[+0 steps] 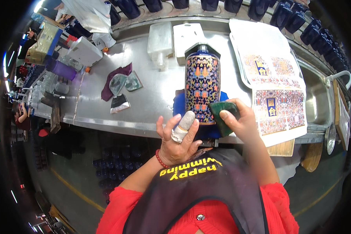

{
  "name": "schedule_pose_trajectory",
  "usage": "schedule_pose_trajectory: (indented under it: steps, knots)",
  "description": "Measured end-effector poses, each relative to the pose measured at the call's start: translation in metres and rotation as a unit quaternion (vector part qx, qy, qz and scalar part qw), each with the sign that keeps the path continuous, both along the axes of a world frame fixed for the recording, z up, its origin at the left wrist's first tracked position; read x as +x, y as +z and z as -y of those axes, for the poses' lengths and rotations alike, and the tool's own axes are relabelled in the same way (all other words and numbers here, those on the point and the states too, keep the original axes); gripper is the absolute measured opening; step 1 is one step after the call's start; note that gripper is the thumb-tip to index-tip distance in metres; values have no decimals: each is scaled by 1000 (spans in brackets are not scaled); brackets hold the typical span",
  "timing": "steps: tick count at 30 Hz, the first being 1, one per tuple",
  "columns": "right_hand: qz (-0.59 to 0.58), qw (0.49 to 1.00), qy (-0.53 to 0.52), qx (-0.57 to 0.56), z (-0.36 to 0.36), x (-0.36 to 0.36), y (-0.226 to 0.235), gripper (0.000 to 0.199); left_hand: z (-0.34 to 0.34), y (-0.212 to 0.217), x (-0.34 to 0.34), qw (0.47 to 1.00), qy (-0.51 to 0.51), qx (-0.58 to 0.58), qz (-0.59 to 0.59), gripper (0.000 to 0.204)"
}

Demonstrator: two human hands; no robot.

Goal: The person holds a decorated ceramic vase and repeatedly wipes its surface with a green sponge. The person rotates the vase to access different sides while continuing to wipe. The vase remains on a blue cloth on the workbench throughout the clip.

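A dark blue bottle (202, 87), wrapped in a colourful floral pattern, lies with its neck pointing away from me on a blue cloth (179, 103) at the table's near edge. Fingers and thumb of my right hand (243, 119) grip a flat dark green scraper (223, 117), which overlaps the bottle's lower right side. My left hand (177, 142) is by the bottle's lower left, palm up, fingers spread and holding nothing. One of its fingers wears a grey-white finger sleeve (185, 124). Whether either hand touches the bottle is hard to tell.
Printed decal sheets (279, 105) lie in a tray to the right, beside a metal sink (314, 93). A clear bottle (160, 43) and white block (187, 35) stand beyond the bottle. Left lie a purple cloth (112, 80) and green scraps (133, 82). Dark blue bottles (257, 9) line the far conveyor.
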State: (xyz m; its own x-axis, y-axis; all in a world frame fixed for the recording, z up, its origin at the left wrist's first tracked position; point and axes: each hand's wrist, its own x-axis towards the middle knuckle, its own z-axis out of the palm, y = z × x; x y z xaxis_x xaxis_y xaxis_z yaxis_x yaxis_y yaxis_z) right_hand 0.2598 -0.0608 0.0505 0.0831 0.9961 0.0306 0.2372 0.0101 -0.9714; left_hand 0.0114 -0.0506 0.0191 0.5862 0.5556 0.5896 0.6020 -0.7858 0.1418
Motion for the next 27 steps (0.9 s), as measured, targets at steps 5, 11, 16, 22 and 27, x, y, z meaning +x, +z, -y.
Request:
schedule_pose_trajectory:
  steps: [5,11,16,22,27]
  knots:
    - [51,998,-7,41,1,2,9,29,-11,3,6,999,-30,7,26,53]
    - [176,968,10,180,-27,8,48,21,-34,16,9,1000,-10,-8,13,68]
    - [204,948,121,212,-62,13,71,24,-49,30,10,988,-43,-98,113,81]
    - [120,985,-7,121,-51,22,56,21,-65,42,17,993,-92,37,-68,85]
    - [47,995,-74,53,-34,29,41,21,-78,52,24,995,-45,42,-80,85]
